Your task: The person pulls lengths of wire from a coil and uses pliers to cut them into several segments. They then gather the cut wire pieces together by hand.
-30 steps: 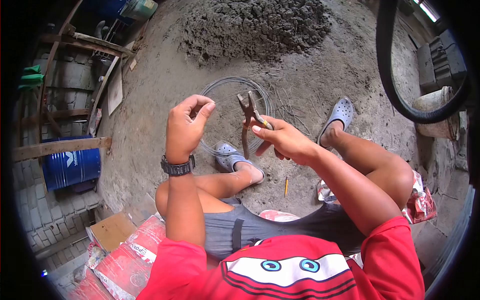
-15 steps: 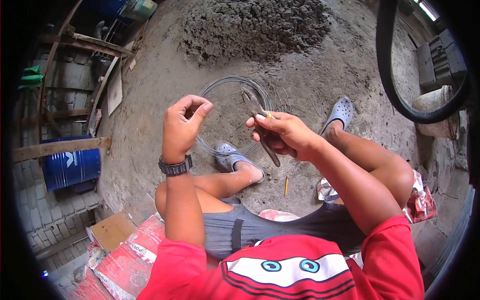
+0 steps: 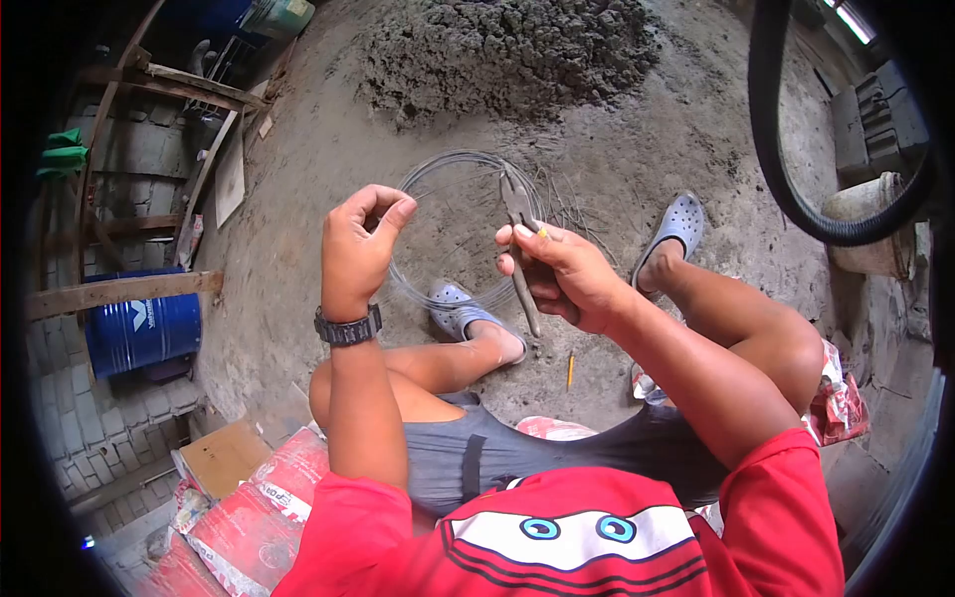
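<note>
A seated person's right hand is clamped on pliers, the left hand pinching thin wire, above a wire coil on the dirt floor. A blue drum, contents unseen, stands at the floor's left edge.

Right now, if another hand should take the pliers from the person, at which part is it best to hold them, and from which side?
Probably the lower handles. The right hand grips the pliers around the middle, nose pointing up and away at the wire coil, so the handle ends hang free below the fist. Come from below, on the person's side, clear of the nose and the thin wire the left hand seems to pinch.
</note>
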A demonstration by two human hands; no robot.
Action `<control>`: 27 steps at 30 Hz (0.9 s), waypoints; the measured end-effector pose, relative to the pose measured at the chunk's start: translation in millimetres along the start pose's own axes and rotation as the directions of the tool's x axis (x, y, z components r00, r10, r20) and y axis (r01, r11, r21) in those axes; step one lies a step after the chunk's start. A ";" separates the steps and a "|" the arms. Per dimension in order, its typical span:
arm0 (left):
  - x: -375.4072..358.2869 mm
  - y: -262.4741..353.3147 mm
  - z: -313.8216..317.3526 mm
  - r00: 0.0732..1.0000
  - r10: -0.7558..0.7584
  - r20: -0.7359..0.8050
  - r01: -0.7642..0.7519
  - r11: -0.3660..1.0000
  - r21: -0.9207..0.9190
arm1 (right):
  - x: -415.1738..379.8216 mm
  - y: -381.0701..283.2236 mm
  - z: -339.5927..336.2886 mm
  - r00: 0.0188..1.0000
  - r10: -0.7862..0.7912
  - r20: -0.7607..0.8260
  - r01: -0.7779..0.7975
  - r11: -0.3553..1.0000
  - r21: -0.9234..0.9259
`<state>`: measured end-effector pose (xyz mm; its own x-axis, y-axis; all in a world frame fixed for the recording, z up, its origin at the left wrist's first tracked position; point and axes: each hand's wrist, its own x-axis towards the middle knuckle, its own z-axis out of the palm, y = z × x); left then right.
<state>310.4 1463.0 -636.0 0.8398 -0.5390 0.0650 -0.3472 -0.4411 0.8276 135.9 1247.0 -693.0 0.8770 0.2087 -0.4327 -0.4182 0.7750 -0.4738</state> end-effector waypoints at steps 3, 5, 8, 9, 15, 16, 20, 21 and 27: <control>-1.3 -2.4 -3.9 1.000 -0.021 0.010 0.020 0.998 0.061 | 20.8 13.4 -14.9 0.866 -0.483 -0.129 0.069 0.371 -0.926; -3.1 -1.9 -7.4 0.998 -0.053 0.025 0.049 0.990 0.132 | 11.8 7.5 -18.5 0.841 -0.518 -0.155 -0.108 0.119 -0.987; -1.5 2.8 -4.5 1.000 -0.021 0.019 0.019 0.993 0.115 | 19.9 15.9 -43.5 0.813 -0.546 -0.202 -0.180 0.093 -0.979; -1.7 7.1 -4.0 1.000 -0.029 0.011 0.027 0.990 0.139 | 20.2 13.3 -40.3 0.817 -0.542 -0.195 -0.177 0.087 -0.980; -0.6 1.4 5.3 0.999 -0.013 -0.032 0.017 0.991 0.133 | 5.7 12.7 -3.6 0.862 -0.024 -0.507 -0.091 0.975 -0.202; -1.8 1.2 5.8 0.999 -0.003 -0.042 0.007 0.994 0.105 | 5.6 14.6 -4.2 0.893 -0.037 -0.449 -0.105 0.952 -0.289; -7.4 17.6 16.2 1.000 -0.017 0.016 0.014 0.986 0.169 | 6.9 14.0 6.0 0.963 -0.153 -0.220 -0.017 0.786 -0.618; -8.2 18.3 20.3 0.999 0.011 0.035 -0.016 0.987 0.159 | 6.3 12.0 6.8 0.962 -0.156 -0.224 -0.017 0.786 -0.618; -12.3 19.5 22.2 0.996 -0.013 0.089 0.000 0.989 0.147 | 7.6 3.7 3.1 0.907 -0.395 -0.148 0.040 0.431 -0.902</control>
<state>284.1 1445.1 -633.0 0.8036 -0.5951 0.0044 -0.4049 -0.5413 0.7369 141.7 1253.4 -695.7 0.9254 -0.2047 -0.3189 -0.3579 -0.1955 -0.9131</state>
